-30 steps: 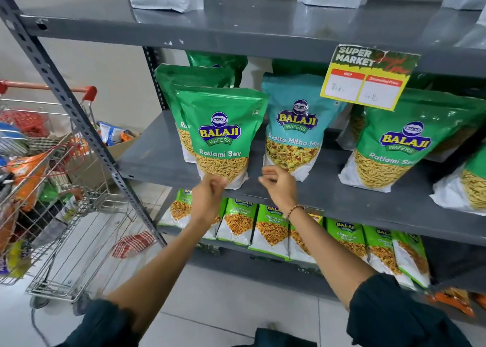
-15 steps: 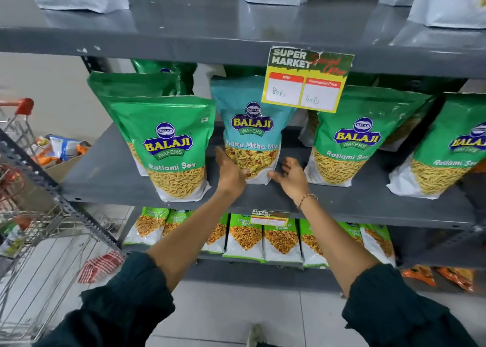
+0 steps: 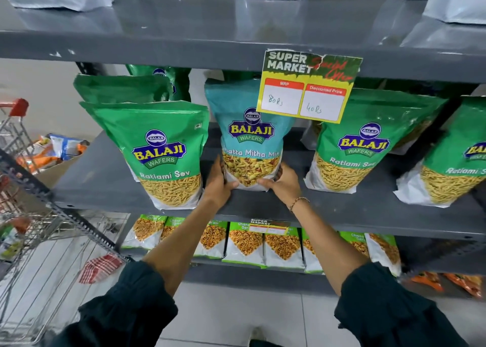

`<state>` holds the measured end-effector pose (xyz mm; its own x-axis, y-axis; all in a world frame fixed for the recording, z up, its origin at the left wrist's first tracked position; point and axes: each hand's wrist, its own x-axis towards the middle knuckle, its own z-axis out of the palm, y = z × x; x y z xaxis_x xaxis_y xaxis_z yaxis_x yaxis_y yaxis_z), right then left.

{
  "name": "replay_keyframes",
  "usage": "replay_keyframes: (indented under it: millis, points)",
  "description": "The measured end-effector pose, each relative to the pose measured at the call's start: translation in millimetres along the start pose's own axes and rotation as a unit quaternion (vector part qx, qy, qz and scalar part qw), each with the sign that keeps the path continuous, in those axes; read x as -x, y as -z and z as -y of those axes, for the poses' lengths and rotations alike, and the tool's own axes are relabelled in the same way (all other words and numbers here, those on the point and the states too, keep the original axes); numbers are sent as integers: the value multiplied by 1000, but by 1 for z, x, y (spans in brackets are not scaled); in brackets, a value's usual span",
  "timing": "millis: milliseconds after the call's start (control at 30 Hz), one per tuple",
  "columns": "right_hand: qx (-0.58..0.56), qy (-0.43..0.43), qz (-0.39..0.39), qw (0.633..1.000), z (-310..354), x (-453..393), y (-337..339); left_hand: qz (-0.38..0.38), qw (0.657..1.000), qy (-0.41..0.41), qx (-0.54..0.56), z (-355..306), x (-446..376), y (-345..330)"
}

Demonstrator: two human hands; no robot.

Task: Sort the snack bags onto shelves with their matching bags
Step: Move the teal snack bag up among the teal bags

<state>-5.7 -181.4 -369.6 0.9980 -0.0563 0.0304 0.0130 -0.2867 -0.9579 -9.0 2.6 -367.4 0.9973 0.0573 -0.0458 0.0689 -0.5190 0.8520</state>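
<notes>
A teal Khatta Mitha Mix bag (image 3: 249, 136) stands upright on the grey middle shelf (image 3: 342, 215). My left hand (image 3: 219, 182) grips its lower left corner and my right hand (image 3: 282, 183) grips its lower right corner. Green Ratlami Sev bags stand on both sides: one (image 3: 160, 154) to the left with more behind it, one (image 3: 360, 147) to the right and another (image 3: 457, 157) at the far right. The teal bag's top right is hidden behind a price tag.
A yellow price tag (image 3: 307, 86) hangs from the upper shelf (image 3: 184, 41), which carries white bags. Small green Chana Garam packets (image 3: 246, 244) line the lower shelf. A wire shopping cart (image 3: 29, 215) with mixed snacks stands at left beside a slanted shelf post (image 3: 65, 215).
Both hands left the green Ratlami Sev bag, moved right and closed on the bottom corners of the teal bag. The view shifted right and closer to the shelf.
</notes>
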Motion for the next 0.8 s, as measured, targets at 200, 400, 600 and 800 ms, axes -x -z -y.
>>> replay_keyframes:
  millis: [200, 400, 600, 800]
  points:
    - [-29, -8, -22, 999, -5, 26, 13, 30, 998, -18, -58, -7, 14, 4]
    - [-60, 1, -62, 996, 2, 77, 26, 63, 997, -45, -28, -24, 64, 4]
    - [-87, 30, -95, 991, 27, 143, 31, 75, 992, -102, 1, -37, 123, 28]
    - [-90, 77, -83, 989, 88, 185, 46, 69, 984, -162, -14, -71, 158, 71]
